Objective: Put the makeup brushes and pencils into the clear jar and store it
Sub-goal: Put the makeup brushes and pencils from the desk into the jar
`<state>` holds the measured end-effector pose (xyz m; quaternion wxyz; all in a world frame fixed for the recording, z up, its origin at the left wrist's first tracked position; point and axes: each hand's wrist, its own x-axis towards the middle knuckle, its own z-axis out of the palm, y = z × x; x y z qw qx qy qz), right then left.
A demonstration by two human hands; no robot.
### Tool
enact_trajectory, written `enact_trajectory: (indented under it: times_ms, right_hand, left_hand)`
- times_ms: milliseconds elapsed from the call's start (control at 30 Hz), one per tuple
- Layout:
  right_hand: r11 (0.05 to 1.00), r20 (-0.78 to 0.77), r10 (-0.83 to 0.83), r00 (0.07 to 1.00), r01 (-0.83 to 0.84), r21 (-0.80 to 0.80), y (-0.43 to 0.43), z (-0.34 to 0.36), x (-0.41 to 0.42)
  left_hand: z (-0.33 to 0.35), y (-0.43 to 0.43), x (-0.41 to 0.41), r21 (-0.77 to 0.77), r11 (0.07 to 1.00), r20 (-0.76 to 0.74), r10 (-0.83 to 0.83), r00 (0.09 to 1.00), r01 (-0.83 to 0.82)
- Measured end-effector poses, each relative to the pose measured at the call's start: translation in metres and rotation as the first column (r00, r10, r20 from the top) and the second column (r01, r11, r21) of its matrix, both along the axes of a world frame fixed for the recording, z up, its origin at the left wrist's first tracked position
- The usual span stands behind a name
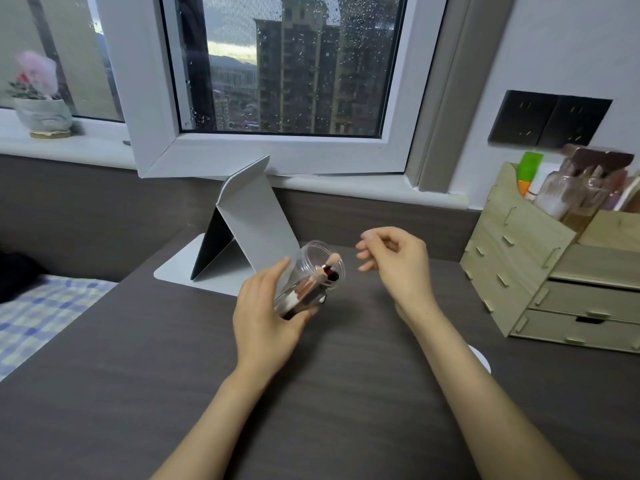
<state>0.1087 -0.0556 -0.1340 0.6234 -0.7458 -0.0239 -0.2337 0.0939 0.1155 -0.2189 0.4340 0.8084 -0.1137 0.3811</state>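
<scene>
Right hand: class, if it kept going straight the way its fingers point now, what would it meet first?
Probably the open mouth of the clear jar, tilted in the left hand. The right hand has fingers pointing left toward it, across a small gap; depth is uncertain.

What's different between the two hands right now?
The left hand is wrapped around the clear jar, tilting it with the brushes inside; the right hand holds nothing. The left sits lower and nearer, the right is raised with its fingers loosely curled beside the jar's mouth. Both are bare, over the dark desk.
</scene>
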Motion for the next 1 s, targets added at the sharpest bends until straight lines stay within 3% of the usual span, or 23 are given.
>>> enact_trajectory:
  times_ms: [100, 233, 400, 500, 600, 633, 700, 767, 833, 900, 1000]
  right_hand:
    - [0.976, -0.128, -0.155, 0.980, 0.131, -0.177, -0.002, -0.030, 0.033]
    - [0.843, -0.326, -0.273, 0.905, 0.061, -0.535, 0.017, -0.062, 0.065]
    - [0.704, -0.357, -0.384, 0.852, 0.020, -0.710, 0.041, -0.073, 0.085]
    - [0.690, -0.396, -0.401, 0.826, -0.012, -0.724, 0.040, -0.072, 0.093]
    - [0.764, -0.470, -0.343, 0.814, -0.049, -0.643, 0.030, -0.069, 0.089]
    - [0.846, -0.505, -0.282, 0.816, -0.037, -0.532, 0.024, -0.065, 0.085]
    - [0.990, -0.502, -0.101, 0.859, 0.035, -0.139, 0.013, -0.053, 0.073]
    - [0.972, -0.294, -0.030, 0.955, 0.097, 0.214, 0.002, -0.030, 0.052]
    - [0.900, -0.053, -0.048, 0.997, 0.066, 0.430, -0.006, -0.002, 0.027]
    - [0.874, 0.117, -0.016, 0.993, -0.043, 0.484, -0.008, 0.018, 0.001]
    - [0.950, 0.182, 0.109, 0.977, -0.156, 0.272, 0.002, 0.027, -0.027]
  left_hand:
    - [0.003, 0.001, 0.001, -0.085, 0.995, -0.052, 0.052, 0.997, -0.056]
    - [0.005, 0.005, 0.002, -0.175, 0.981, -0.078, 0.075, 0.994, -0.087]
    - [0.006, 0.006, 0.003, -0.190, 0.977, -0.073, 0.079, 0.994, -0.091]
    - [0.005, 0.005, 0.004, -0.179, 0.980, -0.074, 0.070, 0.995, -0.082]
    - [0.004, 0.004, 0.005, -0.164, 0.983, -0.070, 0.069, 0.995, -0.079]
    - [0.004, 0.004, 0.005, -0.160, 0.984, -0.065, 0.068, 0.996, -0.078]
    - [0.003, 0.003, 0.005, -0.143, 0.987, -0.051, 0.065, 0.997, -0.072]
    - [0.002, 0.001, 0.004, -0.112, 0.992, -0.037, 0.061, 0.997, -0.065]
    - [0.001, 0.000, 0.004, -0.076, 0.995, -0.034, 0.058, 0.998, -0.060]
    - [0.000, -0.001, 0.003, -0.030, 0.998, -0.024, 0.052, 0.998, -0.052]
    - [-0.001, -0.003, 0.003, 0.041, 0.999, 0.016, 0.016, 1.000, -0.017]
